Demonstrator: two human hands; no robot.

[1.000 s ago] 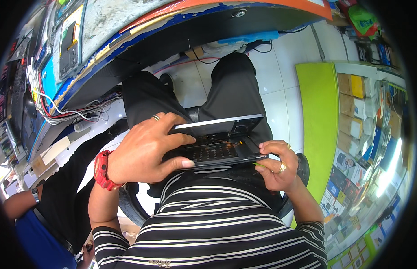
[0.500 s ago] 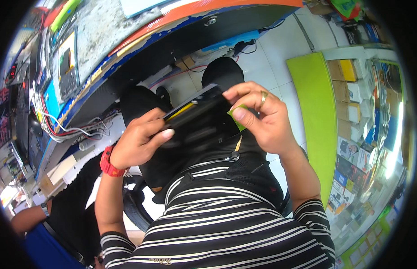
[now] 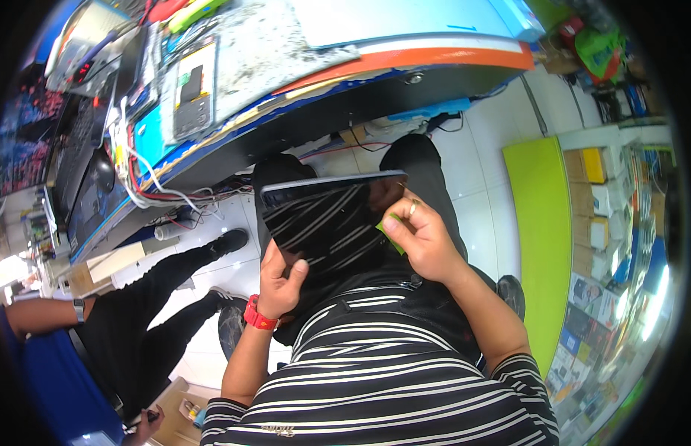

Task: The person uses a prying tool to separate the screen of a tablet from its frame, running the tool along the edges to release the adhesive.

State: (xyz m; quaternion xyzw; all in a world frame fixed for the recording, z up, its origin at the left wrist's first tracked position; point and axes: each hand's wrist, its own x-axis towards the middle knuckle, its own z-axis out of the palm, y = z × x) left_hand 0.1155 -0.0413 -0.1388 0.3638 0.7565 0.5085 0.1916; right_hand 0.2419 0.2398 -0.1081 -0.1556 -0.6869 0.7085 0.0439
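Over my lap is a black tablet (image 3: 327, 227), its glossy screen tilted toward me and mirroring my striped shirt. My left hand (image 3: 280, 282) grips its near left edge, the thumb over the screen side and the other fingers partly hidden behind. My right hand (image 3: 427, 239) is at the tablet's right side, pinching a small, thin, bright green piece (image 3: 392, 234) between thumb and fingers. This green piece lies against or very near the tablet's right edge; whether it sits in the seam I cannot tell.
Ahead is a workbench (image 3: 286, 63) with a stained mat and an opened phone (image 3: 194, 93). Cables (image 3: 137, 167) hang off its left side by a mouse (image 3: 101, 169). Another person (image 3: 85, 357) is at the left. A green-edged glass display case (image 3: 542, 223) stands at the right.
The tablet has turned from a steep tilt so its dark screen now faces me. My left hand has shifted to its near edge. The green piece stays in my right hand.
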